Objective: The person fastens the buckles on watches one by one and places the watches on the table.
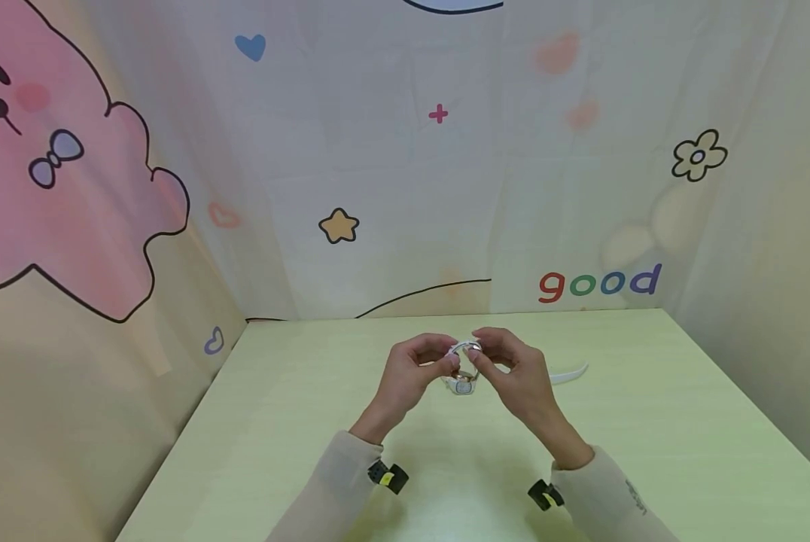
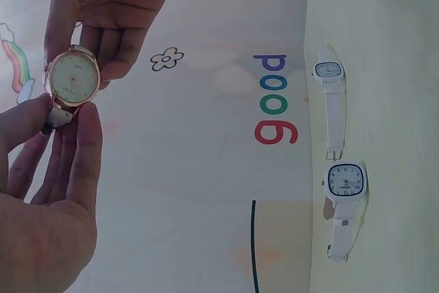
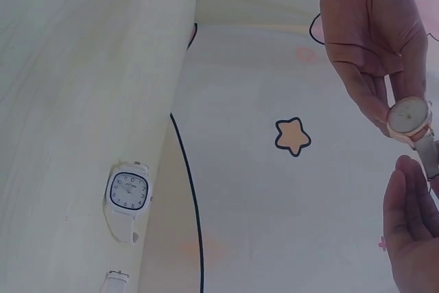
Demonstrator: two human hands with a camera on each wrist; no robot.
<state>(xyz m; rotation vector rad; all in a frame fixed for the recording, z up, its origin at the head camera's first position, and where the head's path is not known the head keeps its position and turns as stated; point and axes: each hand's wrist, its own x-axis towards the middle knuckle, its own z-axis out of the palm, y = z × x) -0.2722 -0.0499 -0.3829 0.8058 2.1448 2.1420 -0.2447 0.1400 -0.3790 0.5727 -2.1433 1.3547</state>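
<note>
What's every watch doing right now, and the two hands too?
Round watch: held up off the table; fastened or not, I can't tell.
Left white watch: lying on the table, face showing; fastened or not, I can't tell.
Right white watch: lying on the table, stretched out, undone.
Left hand: pinching the round watch.
Right hand: pinching it too.

Coloured letters spelling "good" (image 1: 601,283) stand on the wall cloth (image 1: 391,173) beyond and right of the right hand (image 1: 523,373), a red plus sign (image 1: 438,114) sits higher, between that and the left hand (image 1: 408,373), hour numerals ring a square white watch (image 3: 129,190) below them, and lettering on the right sleeve (image 1: 601,482) is illegible.
</note>
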